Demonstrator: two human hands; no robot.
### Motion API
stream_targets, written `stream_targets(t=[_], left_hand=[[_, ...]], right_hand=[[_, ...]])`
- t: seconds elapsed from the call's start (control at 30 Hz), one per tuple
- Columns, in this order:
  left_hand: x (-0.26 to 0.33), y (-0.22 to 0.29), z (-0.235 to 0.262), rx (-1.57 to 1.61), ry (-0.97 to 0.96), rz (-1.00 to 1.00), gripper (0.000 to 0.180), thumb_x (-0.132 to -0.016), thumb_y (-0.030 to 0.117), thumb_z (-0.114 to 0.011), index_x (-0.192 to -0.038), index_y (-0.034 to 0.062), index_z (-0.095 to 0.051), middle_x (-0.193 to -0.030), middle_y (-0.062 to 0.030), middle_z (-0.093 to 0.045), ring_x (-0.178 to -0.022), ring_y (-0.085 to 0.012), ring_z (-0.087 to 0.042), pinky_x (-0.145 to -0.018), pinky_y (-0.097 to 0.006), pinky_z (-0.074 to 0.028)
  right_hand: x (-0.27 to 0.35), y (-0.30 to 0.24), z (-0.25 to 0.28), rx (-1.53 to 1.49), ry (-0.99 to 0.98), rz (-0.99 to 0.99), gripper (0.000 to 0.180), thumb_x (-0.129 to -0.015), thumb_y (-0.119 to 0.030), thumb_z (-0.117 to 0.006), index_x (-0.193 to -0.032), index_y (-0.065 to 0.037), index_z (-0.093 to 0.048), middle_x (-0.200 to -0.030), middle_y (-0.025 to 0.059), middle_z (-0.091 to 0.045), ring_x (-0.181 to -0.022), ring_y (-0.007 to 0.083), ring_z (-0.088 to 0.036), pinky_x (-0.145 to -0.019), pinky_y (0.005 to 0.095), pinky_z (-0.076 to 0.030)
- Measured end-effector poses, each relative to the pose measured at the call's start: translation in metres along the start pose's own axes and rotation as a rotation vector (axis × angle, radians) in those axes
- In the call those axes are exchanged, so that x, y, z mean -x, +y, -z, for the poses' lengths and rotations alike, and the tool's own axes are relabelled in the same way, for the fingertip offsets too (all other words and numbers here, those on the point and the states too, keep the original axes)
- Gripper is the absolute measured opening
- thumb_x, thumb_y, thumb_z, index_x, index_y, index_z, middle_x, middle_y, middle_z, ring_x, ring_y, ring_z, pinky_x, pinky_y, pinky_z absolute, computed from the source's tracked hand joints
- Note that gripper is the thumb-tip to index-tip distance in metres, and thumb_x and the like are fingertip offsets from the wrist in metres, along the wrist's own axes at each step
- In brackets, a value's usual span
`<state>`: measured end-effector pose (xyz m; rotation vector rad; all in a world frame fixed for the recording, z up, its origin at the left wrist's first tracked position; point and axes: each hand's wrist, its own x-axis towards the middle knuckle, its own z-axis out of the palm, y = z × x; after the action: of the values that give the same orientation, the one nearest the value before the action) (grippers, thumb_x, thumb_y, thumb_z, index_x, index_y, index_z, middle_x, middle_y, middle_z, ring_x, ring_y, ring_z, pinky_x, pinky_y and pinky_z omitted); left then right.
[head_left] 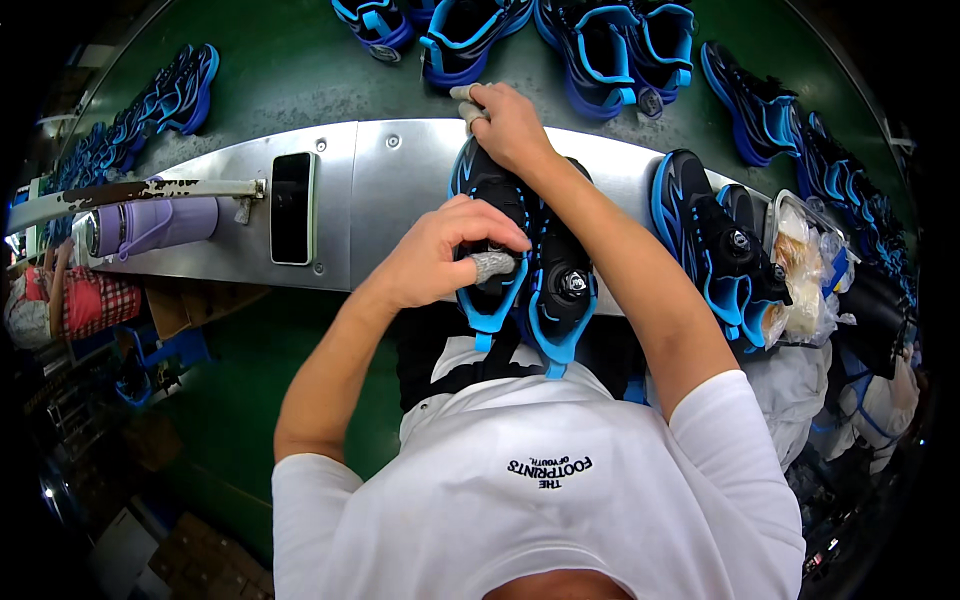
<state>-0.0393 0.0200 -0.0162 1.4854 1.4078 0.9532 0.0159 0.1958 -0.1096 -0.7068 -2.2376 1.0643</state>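
A pair of black sneakers with bright blue linings and dial closures lies on the metal ledge in front of me, toes pointing away. My left hand is on the left sneaker, its thumb and fingers closed round the dial area of the tongue, which they cover. Grey tape wraps the left thumb. Beyond that sneaker's toe is my right hand, with bent fingers and pale covers on some fingertips; what they pinch, if anything, is hidden. Under my right forearm, the right sneaker shows its round dial.
At left on the ledge are a phone and a purple bottle, with a worn metal bar crossing above. Another sneaker pair and a tray of plastic bags are at right. More sneakers stand on the green surface beyond.
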Motion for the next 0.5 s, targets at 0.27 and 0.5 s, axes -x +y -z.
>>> stream_targets(t=[0.27,0.5], left_hand=[[0.01,0.021,-0.035,-0.337,0.373,0.206,0.04,-0.077,0.008,-0.072,-0.116,0.006,-0.064,-0.106,-0.0078,-0.06,-0.103,-0.0223,-0.054,-0.087,-0.031,-0.044],[0.005,0.001,0.005,0.08,-0.071,0.139,0.038,-0.08,0.011,-0.073,-0.117,0.0058,-0.066,-0.112,-0.0057,-0.062,-0.103,-0.0172,-0.054,-0.089,-0.029,-0.043]], right_hand=[[0.002,0.007,0.001,0.018,-0.015,-0.022,0.026,-0.088,-0.019,-0.062,-0.111,-0.01,-0.07,-0.085,0.0144,-0.064,-0.083,0.0309,-0.061,-0.079,0.0409,-0.048],[0.002,0.006,0.001,-0.009,-0.008,0.034,0.025,-0.087,-0.017,-0.062,-0.11,-0.013,-0.071,-0.088,0.0129,-0.063,-0.085,0.031,-0.06,-0.079,0.0407,-0.048]])
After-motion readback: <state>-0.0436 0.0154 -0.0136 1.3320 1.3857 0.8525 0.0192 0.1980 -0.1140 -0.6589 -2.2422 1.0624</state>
